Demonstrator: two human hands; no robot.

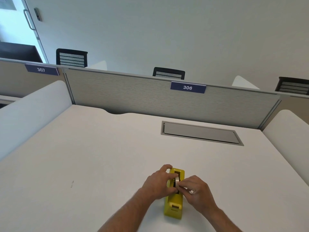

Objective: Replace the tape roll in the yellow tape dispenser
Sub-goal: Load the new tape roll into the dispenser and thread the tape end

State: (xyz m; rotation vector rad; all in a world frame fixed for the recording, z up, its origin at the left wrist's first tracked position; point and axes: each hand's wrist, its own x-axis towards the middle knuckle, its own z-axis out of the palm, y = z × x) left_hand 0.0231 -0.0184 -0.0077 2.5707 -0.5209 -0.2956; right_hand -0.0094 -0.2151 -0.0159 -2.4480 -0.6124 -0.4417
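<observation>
Left hand (158, 183) curled around the left side of the yellow tape dispenser (173, 205), fingers hooked over its far end, thumb on the near side. Dispenser sits on the desk (83, 164) near the front edge, right of centre. Right hand (196, 190) pinches the tape roll (176, 181) seated in the dispenser's slot, fingertips closed on it.

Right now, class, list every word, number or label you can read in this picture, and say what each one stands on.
"306": white digits on the dark blue sign clipped to the grey fabric desk partition.
"307": white digits on the dark blue sign on the neighbouring partition, far left.
Yellow plastic tape dispenser: no readable text.
</observation>
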